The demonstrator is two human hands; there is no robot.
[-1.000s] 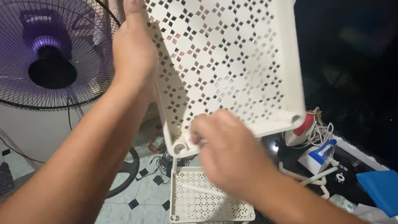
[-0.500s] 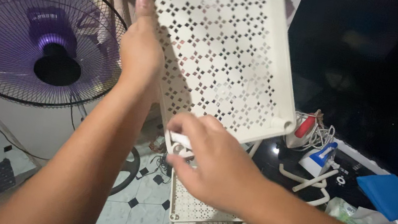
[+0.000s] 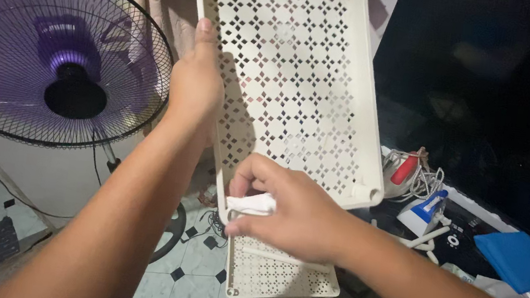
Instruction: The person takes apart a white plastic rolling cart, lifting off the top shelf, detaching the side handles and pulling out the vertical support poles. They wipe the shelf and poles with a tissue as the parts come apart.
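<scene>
Two hands grip: left clasps tray edge, right pinches white cloth.

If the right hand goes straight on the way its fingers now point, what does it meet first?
The right hand, holding a white cloth, points left along the near rim of the cream perforated tray. Going on, it would probably meet the left forearm first, though depth is unclear.

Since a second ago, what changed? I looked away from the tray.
The right hand slid from the cream tray's lower rim toward its near corner, now pressing a white cloth there. The tray tipped more upright. The left hand still grips its left edge; the fan stayed put.
</scene>
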